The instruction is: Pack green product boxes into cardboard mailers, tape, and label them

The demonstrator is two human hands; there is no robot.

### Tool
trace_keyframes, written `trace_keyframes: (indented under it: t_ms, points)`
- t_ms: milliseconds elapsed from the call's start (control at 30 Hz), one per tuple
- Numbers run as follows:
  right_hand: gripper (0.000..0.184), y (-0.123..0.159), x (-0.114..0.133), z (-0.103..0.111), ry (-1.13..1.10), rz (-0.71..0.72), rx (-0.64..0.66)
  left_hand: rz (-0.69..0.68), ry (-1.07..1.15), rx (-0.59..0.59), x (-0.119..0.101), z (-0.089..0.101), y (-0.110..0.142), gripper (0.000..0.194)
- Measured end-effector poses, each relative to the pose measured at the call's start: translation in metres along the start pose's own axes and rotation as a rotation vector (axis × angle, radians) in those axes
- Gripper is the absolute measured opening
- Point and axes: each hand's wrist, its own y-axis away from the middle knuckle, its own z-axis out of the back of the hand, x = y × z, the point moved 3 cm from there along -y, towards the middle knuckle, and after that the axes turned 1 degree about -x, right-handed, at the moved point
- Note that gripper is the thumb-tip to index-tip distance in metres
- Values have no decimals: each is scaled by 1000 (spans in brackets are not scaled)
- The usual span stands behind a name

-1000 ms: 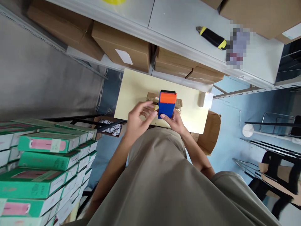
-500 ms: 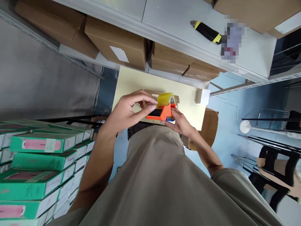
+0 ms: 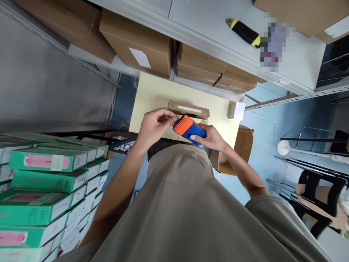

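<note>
My right hand (image 3: pixel 212 137) is wrapped round the blue handle of a packing tape dispenser (image 3: pixel 188 128), thumb on top. The dispenser is tilted, its orange plate and dark toothed edge pointing left; its tape roll is hidden from this angle. My left hand (image 3: pixel 156 125) is closed in a pinch, fingertips right at the toothed edge. Whatever lies between those fingertips is too small to make out. Just behind the dispenser, a narrow brown cardboard box (image 3: pixel 188 108) with a white label lies on the pale yellow table (image 3: pixel 155 91).
A small white box (image 3: pixel 236 111) stands at the table's right end. Beyond the table is a shelf (image 3: pixel 201 22) bearing a yellow-black cutter (image 3: pixel 244 32), with cartons (image 3: pixel 136 40) below. Green boxes (image 3: pixel 46 182) are stacked at left; an open carton (image 3: pixel 242 149) is at right.
The dispenser has turned over in my right hand: the yellow roll has gone out of sight and the orange plate and blue handle now show. My left fingers have closed in to the toothed edge.
</note>
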Motion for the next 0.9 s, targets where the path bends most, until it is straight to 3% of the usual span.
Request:
trace_keyframes:
  t_ms: [100, 200, 300, 433, 533, 633, 767, 900]
  points:
    - [56, -2, 1, 10, -47, -36, 208, 5, 27, -128, 14, -1, 11, 39]
    - [55, -2, 8, 34, -7, -133, 397, 55, 80, -257, 26, 8, 18, 37]
    - [58, -13, 23, 65, 72, -267, 481, 159, 183, -373, 45, 18, 13, 38]
    - [62, -51, 45, 90, 146, -327, 506, 305, 426, -413, 77, 12, -6, 44]
    - [67, -81, 39, 89, 188, -400, 543, 366, 547, -411, 101, 3, -22, 47]
    - [71, -97, 13, 78, 192, -483, 572, 427, 581, -400, 124, -2, -32, 49]
    - [72, -104, -19, 64, 181, -535, 567, 473, 537, -417, 150, -7, -39, 45]
    - [71, -103, -31, 56, 165, -563, 569, 457, 480, -458, 165, -11, -43, 38]
